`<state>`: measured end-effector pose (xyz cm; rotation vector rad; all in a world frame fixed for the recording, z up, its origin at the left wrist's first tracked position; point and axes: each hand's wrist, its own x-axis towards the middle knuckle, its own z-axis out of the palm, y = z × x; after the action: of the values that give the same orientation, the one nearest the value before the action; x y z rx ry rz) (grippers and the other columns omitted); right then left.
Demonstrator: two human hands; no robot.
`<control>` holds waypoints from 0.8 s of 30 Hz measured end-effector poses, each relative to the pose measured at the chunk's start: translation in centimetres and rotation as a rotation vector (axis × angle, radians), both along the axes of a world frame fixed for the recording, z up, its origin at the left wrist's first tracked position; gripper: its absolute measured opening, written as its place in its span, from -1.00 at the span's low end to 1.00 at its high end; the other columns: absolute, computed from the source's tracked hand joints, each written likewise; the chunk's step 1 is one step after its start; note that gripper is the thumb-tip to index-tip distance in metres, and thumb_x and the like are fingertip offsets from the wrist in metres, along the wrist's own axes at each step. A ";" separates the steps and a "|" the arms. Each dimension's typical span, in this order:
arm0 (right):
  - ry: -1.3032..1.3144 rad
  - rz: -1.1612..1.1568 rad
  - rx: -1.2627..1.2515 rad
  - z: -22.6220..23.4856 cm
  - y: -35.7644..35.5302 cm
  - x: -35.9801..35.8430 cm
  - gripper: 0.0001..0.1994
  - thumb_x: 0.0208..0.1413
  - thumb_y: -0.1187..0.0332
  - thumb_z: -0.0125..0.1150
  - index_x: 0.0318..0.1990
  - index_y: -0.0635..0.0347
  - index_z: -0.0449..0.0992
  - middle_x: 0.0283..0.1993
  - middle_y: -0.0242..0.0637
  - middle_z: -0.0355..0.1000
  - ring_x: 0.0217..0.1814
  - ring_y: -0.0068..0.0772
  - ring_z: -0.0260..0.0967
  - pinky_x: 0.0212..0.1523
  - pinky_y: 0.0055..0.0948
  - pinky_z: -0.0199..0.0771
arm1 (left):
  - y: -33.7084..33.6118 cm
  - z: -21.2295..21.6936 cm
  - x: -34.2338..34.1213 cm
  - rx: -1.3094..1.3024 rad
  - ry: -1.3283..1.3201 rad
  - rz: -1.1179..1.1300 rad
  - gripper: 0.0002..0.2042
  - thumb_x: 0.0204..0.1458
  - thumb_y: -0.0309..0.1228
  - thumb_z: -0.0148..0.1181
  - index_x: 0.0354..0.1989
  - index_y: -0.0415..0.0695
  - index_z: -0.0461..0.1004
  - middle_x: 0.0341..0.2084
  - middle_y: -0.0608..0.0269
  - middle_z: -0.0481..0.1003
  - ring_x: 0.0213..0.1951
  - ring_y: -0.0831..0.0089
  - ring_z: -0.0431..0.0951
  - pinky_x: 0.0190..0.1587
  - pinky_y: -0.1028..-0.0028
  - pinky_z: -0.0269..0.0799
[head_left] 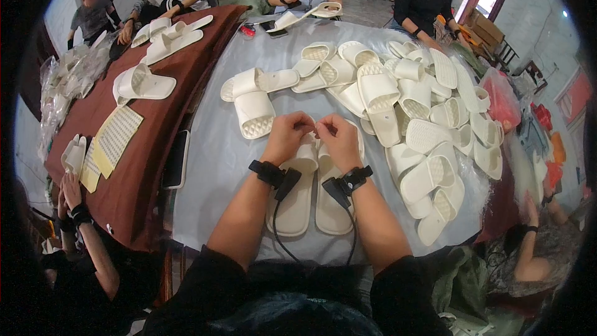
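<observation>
A pair of cream slippers lies side by side in front of me, the left slipper and the right slipper with their heels toward me. Over their toe ends my left hand and my right hand come close together. Both have bent fingers pinched at the tips. Whatever small thing they hold, if any, is too small to make out. My wrists wear black bands with cables. Just beyond my left hand, one cream slipper lies with its sole end toward another slipper.
A large heap of cream slippers covers the right of the grey-sheeted table. At left, a brown-covered table bears slippers and yellow label sheets. A phone lies between. Several people work around; one opposite holds a slipper.
</observation>
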<state>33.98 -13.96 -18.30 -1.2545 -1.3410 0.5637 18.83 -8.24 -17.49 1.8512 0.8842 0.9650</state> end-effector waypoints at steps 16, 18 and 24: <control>0.003 -0.018 -0.027 0.2 -0.1 -0.3 -0.86 0.11 0.42 0.23 -0.34 0.35 0.50 -0.49 -0.20 0.52 -0.46 -0.46 0.49 -0.39 -0.46 0.44 | 0.0 -0.4 -0.2 0.056 -0.041 0.040 -0.92 0.04 -0.52 0.24 -0.35 -0.29 0.54 -0.54 0.23 0.55 -0.46 0.58 0.44 -0.33 0.49 0.41; -0.006 -0.026 -0.018 -0.3 0.2 0.0 -0.87 0.12 0.42 0.22 -0.34 0.34 0.50 -0.49 -0.21 0.52 -0.45 -0.46 0.49 -0.38 -0.47 0.44 | -0.1 -0.3 0.0 0.015 -0.035 0.076 -0.92 0.04 -0.51 0.24 -0.34 -0.27 0.54 -0.53 0.23 0.56 -0.45 0.57 0.45 -0.32 0.49 0.41; -0.006 0.003 -0.012 -0.4 0.3 0.6 -0.86 0.18 0.40 0.17 -0.31 0.33 0.48 -0.43 -0.24 0.53 -0.40 -0.48 0.50 -0.34 -0.48 0.46 | -0.4 0.1 0.4 0.061 -0.059 0.063 -0.91 0.05 -0.53 0.21 -0.31 -0.29 0.53 -0.48 0.17 0.56 -0.39 0.53 0.48 -0.26 0.46 0.43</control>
<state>34.58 -13.71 -18.74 -1.2651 -1.3463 0.5707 19.21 -8.66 -17.35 1.8460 0.8903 1.0906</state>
